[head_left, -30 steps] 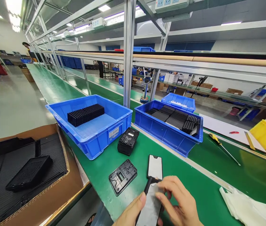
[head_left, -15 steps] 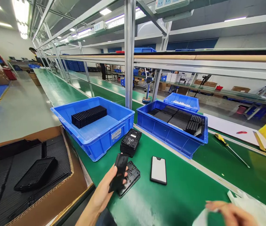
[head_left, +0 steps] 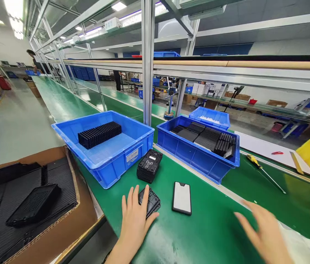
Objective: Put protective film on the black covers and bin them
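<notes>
While the left hand [head_left: 135, 216] lies flat with fingers spread on the black plastic cover [head_left: 151, 201] on the green worktop [head_left: 199, 234], holding nothing, the right hand [head_left: 265, 234] hovers open and blurred beside the white-faced panel [head_left: 181, 197], which seems next to need picking up.

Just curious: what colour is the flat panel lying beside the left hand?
White face with a black rim, clearest in the head view.

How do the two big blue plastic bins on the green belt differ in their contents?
The left blue plastic bin holds one row of upright black plates, its floor mostly bare. The right blue plastic bin is nearly filled with several black stacks. Both sit on the green belt.
</notes>
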Tool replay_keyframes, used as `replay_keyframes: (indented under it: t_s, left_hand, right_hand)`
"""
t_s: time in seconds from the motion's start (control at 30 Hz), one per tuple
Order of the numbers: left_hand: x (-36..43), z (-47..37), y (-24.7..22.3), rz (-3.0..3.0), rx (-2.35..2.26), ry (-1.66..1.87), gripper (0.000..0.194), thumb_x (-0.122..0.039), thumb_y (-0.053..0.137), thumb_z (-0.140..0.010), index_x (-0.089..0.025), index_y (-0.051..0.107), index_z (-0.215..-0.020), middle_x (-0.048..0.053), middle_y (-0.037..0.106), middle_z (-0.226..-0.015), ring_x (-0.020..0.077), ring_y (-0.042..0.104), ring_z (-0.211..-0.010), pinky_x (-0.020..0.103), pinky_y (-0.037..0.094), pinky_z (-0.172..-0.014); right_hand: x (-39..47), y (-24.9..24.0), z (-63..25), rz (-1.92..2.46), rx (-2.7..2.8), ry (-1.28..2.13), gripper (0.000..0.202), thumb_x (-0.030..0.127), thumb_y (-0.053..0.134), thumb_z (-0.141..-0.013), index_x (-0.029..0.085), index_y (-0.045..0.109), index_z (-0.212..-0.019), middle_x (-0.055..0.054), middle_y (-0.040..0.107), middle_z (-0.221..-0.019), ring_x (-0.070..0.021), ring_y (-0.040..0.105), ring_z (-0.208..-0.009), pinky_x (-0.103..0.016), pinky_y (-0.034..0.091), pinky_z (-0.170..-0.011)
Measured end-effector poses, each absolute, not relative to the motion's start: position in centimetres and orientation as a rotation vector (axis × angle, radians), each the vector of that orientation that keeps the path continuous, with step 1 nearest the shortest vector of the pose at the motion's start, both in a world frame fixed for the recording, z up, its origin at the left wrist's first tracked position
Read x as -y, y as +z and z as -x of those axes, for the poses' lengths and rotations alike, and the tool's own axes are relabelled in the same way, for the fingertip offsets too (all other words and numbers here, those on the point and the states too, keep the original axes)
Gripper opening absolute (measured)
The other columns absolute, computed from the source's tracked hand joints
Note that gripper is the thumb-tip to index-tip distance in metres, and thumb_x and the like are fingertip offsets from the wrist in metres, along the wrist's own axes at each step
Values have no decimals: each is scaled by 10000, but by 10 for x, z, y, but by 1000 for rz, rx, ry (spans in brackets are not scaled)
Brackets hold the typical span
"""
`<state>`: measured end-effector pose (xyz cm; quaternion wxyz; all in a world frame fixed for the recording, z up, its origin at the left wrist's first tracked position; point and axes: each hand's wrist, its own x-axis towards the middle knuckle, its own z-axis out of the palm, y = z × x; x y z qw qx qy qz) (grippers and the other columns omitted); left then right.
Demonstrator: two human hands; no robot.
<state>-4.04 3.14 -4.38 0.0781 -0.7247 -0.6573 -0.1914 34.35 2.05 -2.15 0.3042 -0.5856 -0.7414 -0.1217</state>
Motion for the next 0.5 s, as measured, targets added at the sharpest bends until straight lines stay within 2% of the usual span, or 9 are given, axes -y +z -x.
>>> replay_keyframes:
  t_s: [0.07, 0.13, 0.17, 0.2, 0.27, 0.33, 0.37, 0.43, 0.5]
  left_hand:
    - [-27, 33, -44, 2224, 1808, -659, 678, -377, 614, -844, -191, 358, -1443, 224, 440, -1412, 419, 389, -1323, 653, 389, -1003]
    - [-21, 25, -43, 2344, 1694, -701, 641, -334, 550, -881, -224, 305, -1463, 192, 445, -1420, 369, 391, -1340, 624, 415, -1009]
    - [-18, 21, -43, 2397, 1659, -704, 632, -311, 534, -887, -235, 292, -1467, 182, 446, -1424, 356, 389, -1346, 617, 421, -1011]
    - [-15, 18, -44, 2442, 1636, -700, 626, -289, 527, -888, -241, 291, -1466, 177, 447, -1428, 350, 386, -1352, 613, 424, -1012]
    - [-10, 15, -44, 2512, 1616, -683, 616, -264, 527, -883, -245, 308, -1458, 172, 455, -1428, 353, 381, -1356, 613, 425, -1013]
    - [-7, 14, -44, 2577, 1617, -669, 616, -253, 517, -889, -255, 294, -1463, 165, 459, -1431, 347, 374, -1362, 606, 414, -1026]
    - [-6, 13, -44, 2606, 1629, -675, 634, -240, 508, -893, -258, 259, -1475, 162, 449, -1441, 337, 363, -1370, 595, 405, -1039]
    - [-6, 9, -42, 2619, 1666, -754, 704, -209, 512, -889, -240, 164, -1500, 176, 372, -1493, 331, 304, -1401, 583, 376, -1065]
    - [-8, 4, -40, 2623, 1609, -913, 805, -262, 573, -870, -194, 89, -1509, 220, 181, -1562, 384, 171, -1434, 622, 326, -1073]
  right_hand:
    - [-41, -29, -295, 1553, 2199, 19, 507, 535, 515, -891, 232, 510, -1296, -131, 527, -1331, -310, 513, -1218, -478, 457, -984]
    - [-63, -32, -252, 1583, 2407, 320, 853, 589, 661, -756, 231, 329, -1456, -146, 248, -1538, -362, 243, -1406, -541, 297, -1106]
    - [-74, -32, -235, 1595, 2472, 425, 1022, 591, 723, -680, 219, 234, -1496, -159, 132, -1569, -382, 125, -1434, -574, 207, -1131]
    - [-84, -32, -223, 1601, 2513, 498, 1145, 573, 768, -615, 202, 165, -1514, -176, 82, -1573, -395, 64, -1439, -596, 135, -1138]
    - [-100, -30, -210, 1581, 2540, 571, 1230, 498, 804, -555, 170, 116, -1520, -208, 180, -1542, -394, 115, -1429, -596, 71, -1140]
    - [-108, -27, -209, 1553, 2538, 563, 1221, 439, 797, -552, 148, 110, -1519, -206, 338, -1462, -370, 247, -1385, -577, 73, -1145]
    - [-108, -25, -210, 1545, 2515, 554, 1219, 442, 784, -567, 139, 86, -1520, -202, 367, -1438, -356, 287, -1364, -567, 97, -1145]
    - [-99, -19, -211, 1500, 2373, 668, 1194, 514, 730, -639, 139, 17, -1520, -195, 341, -1454, -328, 302, -1359, -543, 162, -1140]
    - [-80, -13, -208, 1340, 2152, 979, 1104, 661, 598, -741, 163, -6, -1521, -178, 347, -1460, -298, 347, -1348, -509, 252, -1121]
